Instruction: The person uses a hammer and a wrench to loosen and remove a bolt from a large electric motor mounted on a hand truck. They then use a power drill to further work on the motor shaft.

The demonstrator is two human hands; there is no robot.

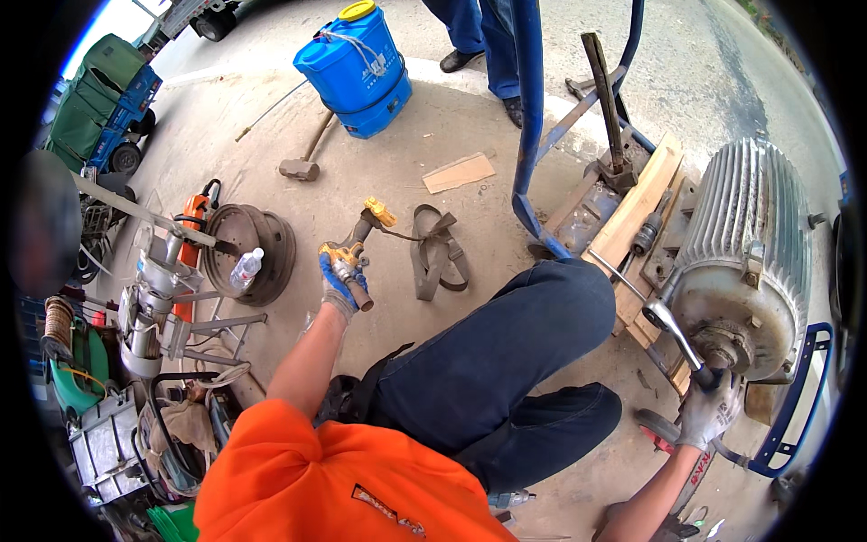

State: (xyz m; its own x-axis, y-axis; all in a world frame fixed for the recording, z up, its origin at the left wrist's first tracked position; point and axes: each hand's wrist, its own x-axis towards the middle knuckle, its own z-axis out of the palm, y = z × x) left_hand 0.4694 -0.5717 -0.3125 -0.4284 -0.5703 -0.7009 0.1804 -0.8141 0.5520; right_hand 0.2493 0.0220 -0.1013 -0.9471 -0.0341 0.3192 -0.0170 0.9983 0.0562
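My left hand [338, 294], in a blue-and-grey glove, is wrapped around a yellow cordless impact wrench [341, 256] with a socket pointing toward me. A dark strap [438, 253] lies on the ground beside it. Over at the right, my right hand [712, 411] wears a pale glove and closes on the dark handle end of a silver ratchet wrench [679, 339]. That hand is close to the shaft end of a large finned electric motor [754, 244]. The motor rests by wooden planks [638, 217]; whether the ratchet touches it, I cannot tell.
A blue sprayer tank [357, 72], a sledgehammer [307, 154] and a wheel rim [271, 253] stand or lie ahead. A blue metal frame [528, 117] rises near a standing person's legs [497, 45]. Tools crowd the left, including a clear bottle [246, 269].
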